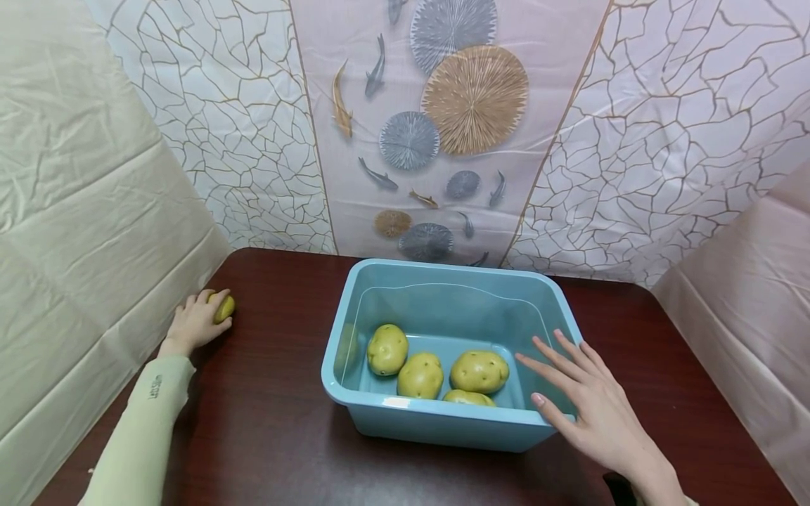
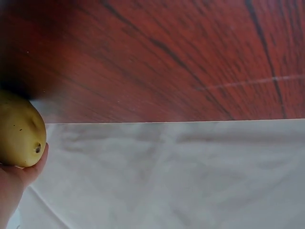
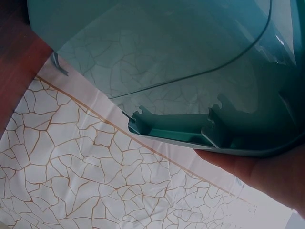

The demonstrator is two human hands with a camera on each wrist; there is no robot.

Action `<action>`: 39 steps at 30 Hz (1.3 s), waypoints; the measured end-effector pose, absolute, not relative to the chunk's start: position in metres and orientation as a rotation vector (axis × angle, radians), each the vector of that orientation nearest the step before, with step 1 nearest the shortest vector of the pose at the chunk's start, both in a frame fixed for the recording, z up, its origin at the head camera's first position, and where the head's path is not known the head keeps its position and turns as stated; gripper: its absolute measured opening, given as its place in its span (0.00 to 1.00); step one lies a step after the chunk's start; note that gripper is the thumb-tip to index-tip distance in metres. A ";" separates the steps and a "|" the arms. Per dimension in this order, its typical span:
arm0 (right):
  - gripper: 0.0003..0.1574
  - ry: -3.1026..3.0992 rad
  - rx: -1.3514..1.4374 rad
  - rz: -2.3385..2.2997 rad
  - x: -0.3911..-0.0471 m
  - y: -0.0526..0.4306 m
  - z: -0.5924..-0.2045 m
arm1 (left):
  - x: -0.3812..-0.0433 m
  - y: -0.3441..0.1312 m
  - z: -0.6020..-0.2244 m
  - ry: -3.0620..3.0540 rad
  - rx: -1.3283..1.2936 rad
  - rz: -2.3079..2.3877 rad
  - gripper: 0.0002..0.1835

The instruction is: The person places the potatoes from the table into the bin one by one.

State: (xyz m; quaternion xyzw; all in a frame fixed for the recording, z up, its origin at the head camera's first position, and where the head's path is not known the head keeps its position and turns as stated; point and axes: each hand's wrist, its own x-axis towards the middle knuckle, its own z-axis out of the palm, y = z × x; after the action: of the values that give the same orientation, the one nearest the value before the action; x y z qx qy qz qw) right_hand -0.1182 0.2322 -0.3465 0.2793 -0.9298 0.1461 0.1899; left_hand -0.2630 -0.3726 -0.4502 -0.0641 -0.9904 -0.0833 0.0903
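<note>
At the table's left edge my left hand [image 1: 193, 323] grips a yellow potato [image 1: 224, 308]. In the left wrist view that potato [image 2: 20, 131] shows a small dark spot, with a digit curled along its side. My right hand [image 1: 591, 400] lies at the front right corner of a light blue plastic bin [image 1: 443, 414], its fingers spread and extended over the rim. In the right wrist view part of the right hand [image 3: 262, 169] meets the underside of the bin's rim. Several potatoes [image 1: 387, 349] lie on the bin floor, one partly hidden by the front wall.
The bin stands on a dark reddish-brown table [image 1: 272, 393]. Behind the table hangs a patterned cloth [image 1: 253, 140] with fish and round leaf shapes. Plain pale cloth [image 1: 82, 211] borders the left side, and more hangs at the right.
</note>
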 end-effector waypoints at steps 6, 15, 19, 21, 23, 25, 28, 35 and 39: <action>0.31 -2.613 0.782 0.408 -0.118 0.232 -0.346 | -0.263 -0.372 -0.449 -2.938 -0.203 -0.244 0.32; 0.31 -2.610 0.780 0.399 -0.119 0.231 -0.346 | -0.264 -0.371 -0.448 -2.941 -0.192 -0.245 0.31; 0.31 -2.612 0.780 0.399 -0.119 0.232 -0.346 | -0.264 -0.371 -0.449 -2.926 -0.204 -0.245 0.31; 0.31 -2.613 0.781 0.400 -0.119 0.232 -0.346 | -0.264 -0.371 -0.448 -2.916 -0.213 -0.245 0.31; 0.31 -2.613 0.781 0.403 -0.119 0.232 -0.346 | -0.264 -0.371 -0.448 -2.907 -0.223 -0.245 0.31; 0.31 -2.612 0.782 0.404 -0.118 0.232 -0.346 | -0.263 -0.371 -0.448 -2.899 -0.228 -0.244 0.30; 0.31 -2.613 0.782 0.408 -0.118 0.232 -0.347 | -0.262 -0.370 -0.447 -2.894 -0.235 -0.244 0.30; 0.31 -2.611 0.785 0.411 -0.118 0.232 -0.347 | -0.260 -0.371 -0.446 -2.914 -0.232 -0.254 0.30; 0.31 -2.612 0.784 0.412 -0.118 0.232 -0.347 | -0.259 -0.373 -0.446 -2.917 -0.230 -0.262 0.30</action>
State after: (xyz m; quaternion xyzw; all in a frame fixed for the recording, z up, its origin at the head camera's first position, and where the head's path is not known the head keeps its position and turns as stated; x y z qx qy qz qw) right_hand -0.1182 0.2321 -0.3473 0.2790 -0.9297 0.1468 0.1907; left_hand -0.2589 -0.3726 -0.4457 -0.0779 -0.9877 -0.0889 0.1020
